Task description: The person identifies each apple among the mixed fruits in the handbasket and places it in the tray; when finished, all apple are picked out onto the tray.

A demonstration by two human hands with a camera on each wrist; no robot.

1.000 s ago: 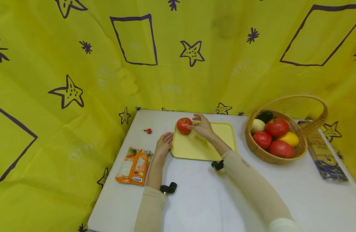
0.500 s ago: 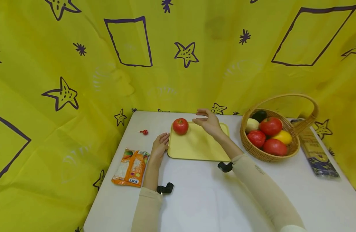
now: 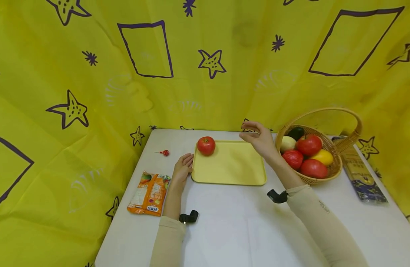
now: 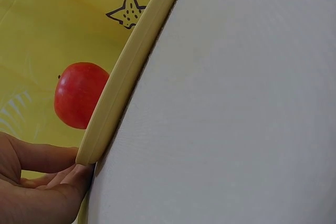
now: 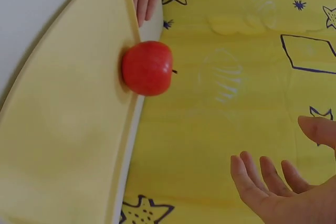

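The yellow tray point(image 3: 230, 167) lies on the white bench point(image 3: 221, 226), and the red apple point(image 3: 206, 146) stands upright in its far left corner. The left hand point(image 3: 182, 168) is at the left side of the tray; its grip pinches the rim near the close corner, between thumb and fingers. The right hand point(image 3: 261, 141) is in the air above the far right corner of the tray; its grip is spread, the fingers are a little bent, and it holds nothing. To the left of the tray, beyond the left hand, there is a small red lollipop point(image 3: 165, 152), and nearer to the person lies an orange packet point(image 3: 149, 193). To the right of the tray stands a wicker basket point(image 3: 334, 170), which carries several red fruits, a yellow one, a pale one and a dark green one. Farther to the right of the tray lies a long gold and dark blue package point(image 3: 360, 174). Behind the tray hangs a yellow cloth point(image 3: 131, 48) with drawn stars.
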